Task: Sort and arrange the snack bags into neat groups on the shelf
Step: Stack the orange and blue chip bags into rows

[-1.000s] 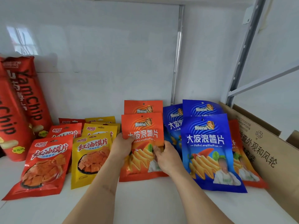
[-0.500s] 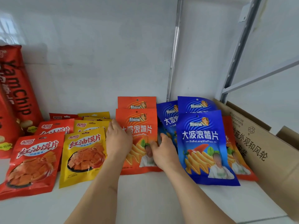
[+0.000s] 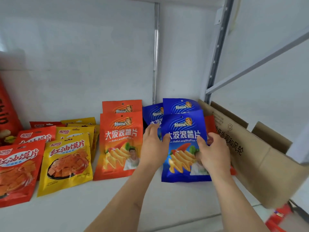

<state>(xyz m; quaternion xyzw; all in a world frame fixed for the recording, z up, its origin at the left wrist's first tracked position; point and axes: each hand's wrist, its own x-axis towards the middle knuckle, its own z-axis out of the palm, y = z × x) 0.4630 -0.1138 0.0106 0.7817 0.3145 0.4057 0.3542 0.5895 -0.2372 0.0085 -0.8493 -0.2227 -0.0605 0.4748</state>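
Snack bags lean in rows on the white shelf (image 3: 80, 208). The front blue chip bag (image 3: 182, 128) stands upright, held on both sides: my left hand (image 3: 153, 146) grips its left edge and my right hand (image 3: 213, 151) its right edge. Two more blue bags (image 3: 179, 105) stand behind it. Left of them stands an orange chip bag (image 3: 119, 143) with another orange bag (image 3: 122, 106) behind. Further left are yellow bags (image 3: 66, 163) and red bags (image 3: 15, 171) in rows. A red-orange bag (image 3: 209, 124) is mostly hidden behind my right hand.
A brown cardboard box (image 3: 260, 161) leans at the shelf's right end, close to my right hand. A tall red chip bag (image 3: 7, 113) stands at the far left. A metal shelf upright (image 3: 217, 47) rises behind the box. Red items (image 3: 275, 218) lie below the shelf's right corner.
Both hands have left the orange chip bag and moved right onto the front blue bag. The blue bag now stands straighter. The view has shifted right.
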